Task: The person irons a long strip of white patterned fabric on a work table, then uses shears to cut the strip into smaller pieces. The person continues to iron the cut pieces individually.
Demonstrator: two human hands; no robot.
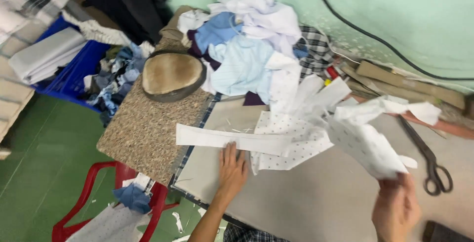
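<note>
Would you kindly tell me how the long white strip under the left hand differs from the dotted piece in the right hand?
The white strip lies flat on the table; the dotted piece is lifted in the right hand. The strip is plain, the piece speckled. The left hand only presses the strip. Both are pale fabric.

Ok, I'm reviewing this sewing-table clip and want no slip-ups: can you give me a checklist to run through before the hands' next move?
1. Left hand flat beside the long white strip: ok.
2. Right hand gripping the dotted white piece: ok.
3. Scissors clear of both hands: ok.
4. Strip lying flat, unwrinkled: ok.
5. Grey work surface free under the raised piece: ok.
6. Dotted piece's edges aligned: cannot tell, blurred.
</note>
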